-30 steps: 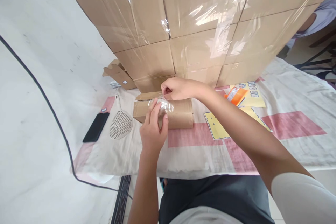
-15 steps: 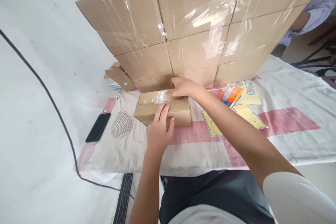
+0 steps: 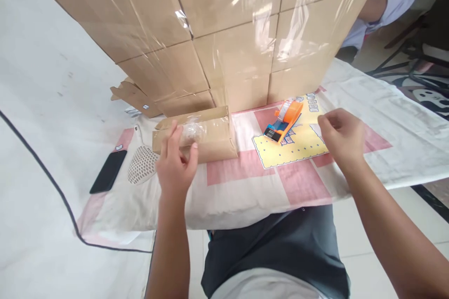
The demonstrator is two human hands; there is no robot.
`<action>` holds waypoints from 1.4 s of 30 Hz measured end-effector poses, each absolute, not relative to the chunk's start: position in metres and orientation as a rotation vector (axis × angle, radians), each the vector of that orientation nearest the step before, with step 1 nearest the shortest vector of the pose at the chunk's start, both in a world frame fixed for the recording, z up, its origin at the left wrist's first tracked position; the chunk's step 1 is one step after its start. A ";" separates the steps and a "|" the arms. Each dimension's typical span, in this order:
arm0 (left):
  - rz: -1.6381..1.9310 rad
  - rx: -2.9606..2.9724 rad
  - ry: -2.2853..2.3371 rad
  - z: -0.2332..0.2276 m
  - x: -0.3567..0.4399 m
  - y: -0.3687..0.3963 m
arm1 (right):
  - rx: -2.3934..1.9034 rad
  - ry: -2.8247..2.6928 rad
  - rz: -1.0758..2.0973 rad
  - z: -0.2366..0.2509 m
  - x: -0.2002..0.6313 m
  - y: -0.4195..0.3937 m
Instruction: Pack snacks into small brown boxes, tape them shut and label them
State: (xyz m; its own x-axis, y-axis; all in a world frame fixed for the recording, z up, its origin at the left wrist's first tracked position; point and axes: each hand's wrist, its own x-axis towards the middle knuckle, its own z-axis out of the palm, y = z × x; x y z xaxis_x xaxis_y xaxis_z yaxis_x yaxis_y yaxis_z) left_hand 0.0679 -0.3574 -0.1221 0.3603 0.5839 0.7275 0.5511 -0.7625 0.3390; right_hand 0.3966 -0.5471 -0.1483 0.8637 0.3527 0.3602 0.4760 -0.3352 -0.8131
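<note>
The left hand [image 3: 174, 167] spreads its fingers [image 3: 170, 136] open on the near side of the small carton [image 3: 199, 136] at the desk's [image 3: 386, 117] left, pressing crinkled clear tape. The right hand [image 3: 342, 136], fingers loosely curled on nothing, hovers right of the tape dispenser [image 3: 285, 119]. With only a flat, one-handed press, the tape could lift or wrinkle, I judge.

Bare forearms — dark grey shorts, white shirt.

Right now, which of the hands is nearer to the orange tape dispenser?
Right. The right hand hovers just right of the tape dispenser, over the yellow sheet. The left hand is farther left, resting on the small cardboard box.
</note>
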 end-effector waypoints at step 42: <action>0.390 2.573 0.299 -0.118 0.144 -0.460 | -1.733 -1.314 0.280 -0.128 0.334 -0.642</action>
State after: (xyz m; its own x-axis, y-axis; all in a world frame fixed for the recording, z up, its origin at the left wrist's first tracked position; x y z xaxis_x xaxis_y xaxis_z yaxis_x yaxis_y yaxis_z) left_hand 0.1445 -0.4596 -0.1179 0.9342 0.2836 0.2164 0.1351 -0.8427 0.5212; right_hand 0.3342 -0.6419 -0.1284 0.4059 0.8532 0.3277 0.6457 -0.0139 -0.7635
